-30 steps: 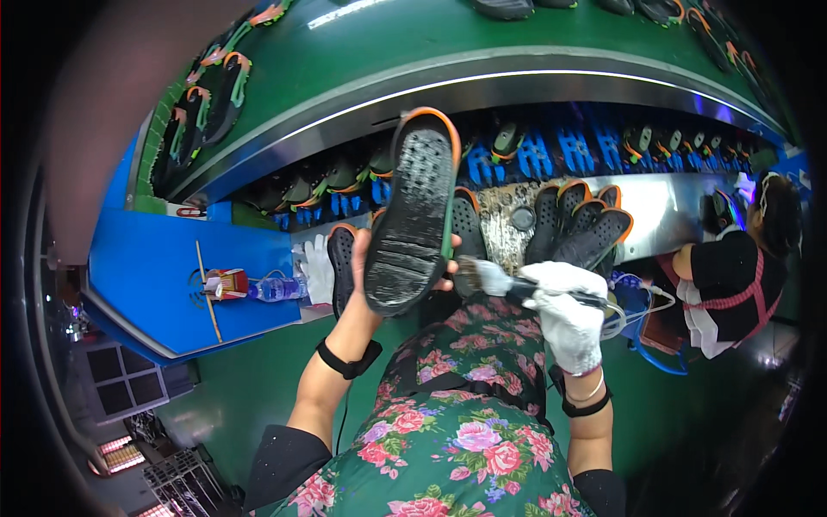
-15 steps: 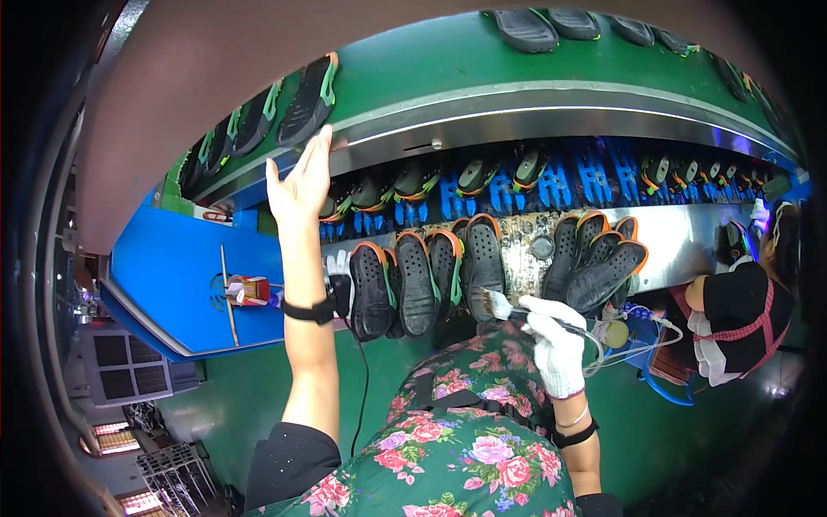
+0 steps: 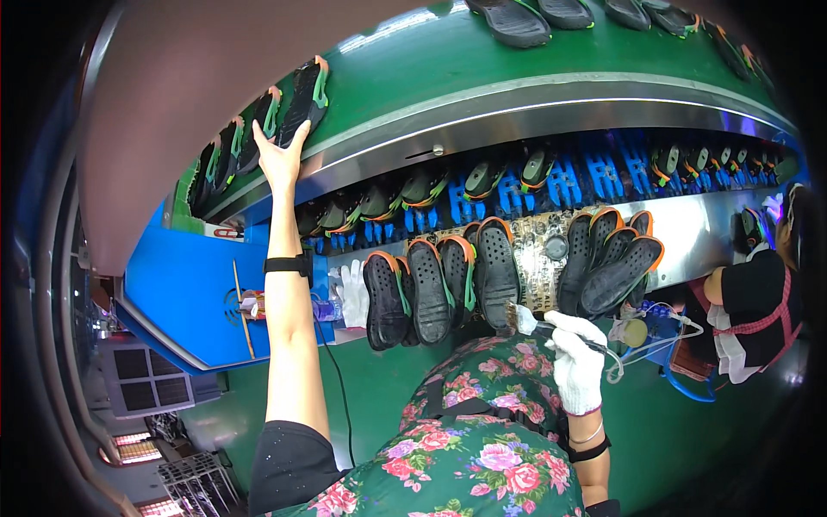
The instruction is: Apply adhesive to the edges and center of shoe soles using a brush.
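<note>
At the far left, my bare left hand (image 3: pixel 282 159) reaches up to the green belt. Its thumb and fingers lie on either side of the near end of a black clog (image 3: pixel 303 95) with orange and green trim; some fingers are hidden. My right hand (image 3: pixel 575 358), in a white knit glove, grips a brush (image 3: pixel 524 320) with pale bristles and a dark handle. The brush tip is by the lower end of a black clog (image 3: pixel 496 267). More black clogs (image 3: pixel 431 293) lean to its left, and another group (image 3: pixel 620 277) lies to its right.
Behind the clogs, a rack of blue holders (image 3: pixel 564 183) carries several shoes. Above it runs the green belt (image 3: pixel 413 65) with a metal edge. A white glove (image 3: pixel 352 293) lies near a blue surface (image 3: pixel 185 284). A co-worker (image 3: pixel 754 302) is at the right.
My left hand has moved up and left to the clog on the belt, its fingers now around the near end. My right hand still holds the brush near the same clog.
</note>
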`<state>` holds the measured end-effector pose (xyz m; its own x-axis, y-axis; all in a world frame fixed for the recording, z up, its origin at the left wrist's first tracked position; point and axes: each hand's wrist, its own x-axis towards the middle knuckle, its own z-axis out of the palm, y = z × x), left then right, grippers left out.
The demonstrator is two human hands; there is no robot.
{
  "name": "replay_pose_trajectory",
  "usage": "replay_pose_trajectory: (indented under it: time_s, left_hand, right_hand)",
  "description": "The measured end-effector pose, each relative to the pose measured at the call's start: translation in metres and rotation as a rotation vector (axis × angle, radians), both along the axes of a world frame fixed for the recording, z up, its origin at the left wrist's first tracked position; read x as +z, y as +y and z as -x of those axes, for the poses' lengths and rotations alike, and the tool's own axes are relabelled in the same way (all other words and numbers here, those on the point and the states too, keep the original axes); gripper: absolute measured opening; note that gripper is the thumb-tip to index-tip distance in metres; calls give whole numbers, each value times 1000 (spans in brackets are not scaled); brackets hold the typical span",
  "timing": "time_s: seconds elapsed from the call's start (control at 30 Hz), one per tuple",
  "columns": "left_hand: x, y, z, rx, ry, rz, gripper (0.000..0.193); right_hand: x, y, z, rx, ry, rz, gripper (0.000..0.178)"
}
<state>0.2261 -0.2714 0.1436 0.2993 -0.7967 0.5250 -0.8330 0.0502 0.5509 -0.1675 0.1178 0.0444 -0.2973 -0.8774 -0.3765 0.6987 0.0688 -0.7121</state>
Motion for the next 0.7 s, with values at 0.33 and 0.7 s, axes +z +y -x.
replay_pose_trajectory:
  time_s: [0.33,0.7]
  left_hand:
    - [-55,45,11,-103,282,326,94]
    - [-171,276,290,-923,117,-530,105]
  right_hand:
    - [-3,35,50,-98,-28,-9,23]
    - [0,60,117,-230,8,-42,22]
